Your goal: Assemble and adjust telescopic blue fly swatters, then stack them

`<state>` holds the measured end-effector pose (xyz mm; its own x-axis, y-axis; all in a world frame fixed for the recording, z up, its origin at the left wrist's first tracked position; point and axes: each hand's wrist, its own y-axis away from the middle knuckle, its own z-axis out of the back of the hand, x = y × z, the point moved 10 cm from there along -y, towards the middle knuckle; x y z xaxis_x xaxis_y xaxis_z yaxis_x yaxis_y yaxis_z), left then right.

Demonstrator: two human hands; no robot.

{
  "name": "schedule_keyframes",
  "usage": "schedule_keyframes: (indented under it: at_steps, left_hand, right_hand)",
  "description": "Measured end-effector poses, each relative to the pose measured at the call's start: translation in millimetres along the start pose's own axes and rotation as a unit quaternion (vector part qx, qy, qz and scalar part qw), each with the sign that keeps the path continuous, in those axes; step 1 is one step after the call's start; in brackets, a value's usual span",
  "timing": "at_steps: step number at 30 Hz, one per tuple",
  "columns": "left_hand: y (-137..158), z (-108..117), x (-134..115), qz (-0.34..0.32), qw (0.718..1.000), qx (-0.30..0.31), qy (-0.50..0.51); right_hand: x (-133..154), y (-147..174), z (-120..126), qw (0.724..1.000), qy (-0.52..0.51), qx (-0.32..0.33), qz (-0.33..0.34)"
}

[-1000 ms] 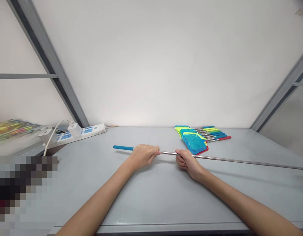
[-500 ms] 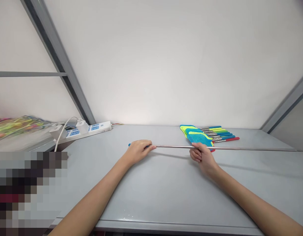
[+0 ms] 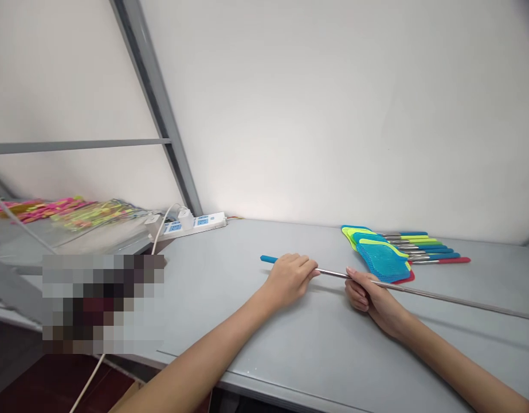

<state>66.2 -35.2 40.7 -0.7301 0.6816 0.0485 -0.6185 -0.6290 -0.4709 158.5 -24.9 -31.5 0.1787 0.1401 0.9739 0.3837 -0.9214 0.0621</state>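
Note:
My left hand (image 3: pixel 290 280) is wrapped round the blue handle (image 3: pixel 268 259) of a telescopic fly swatter, and the handle's end pokes out on the left. From there its thin metal rod (image 3: pixel 453 300) runs extended to the right, sloping downward, and leaves the picture; the swatter's head is out of view. My right hand (image 3: pixel 369 295) grips that rod a short way from the left, thumb on top and fingers curled under. Just behind the right hand lies a pile of fly swatters (image 3: pixel 382 261) with blue, yellow-green and red mesh heads and handles pointing right.
A white power strip (image 3: pixel 210 220) with plugged-in adapters and a cable lies at the back left of the grey table (image 3: pixel 247 321). Bundles of pink and yellow items (image 3: pixel 92 212) rest on a surface farther left. A grey metal post (image 3: pixel 161 109) stands by the wall.
The view has turned left, so the table's things sit farther right. My hands are closer together along the rod, and its right end now slopes lower.

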Motion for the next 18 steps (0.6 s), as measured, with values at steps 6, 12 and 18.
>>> schedule_keyframes:
  at_steps: [6,12,18]
  left_hand:
    - [-1,5,-10,0.006,1.000,-0.010,-0.011]
    - [3,-10,-8,0.028,0.999,0.033,0.001]
    - [1,-19,0,0.029,0.998,0.061,-0.004]
  right_hand:
    - [-5,0,-8,0.999,-0.047,0.011,-0.014]
    - [-10,-2,-7,0.999,-0.037,0.023,-0.030]
    - [-11,-2,-8,0.997,-0.055,0.031,-0.045]
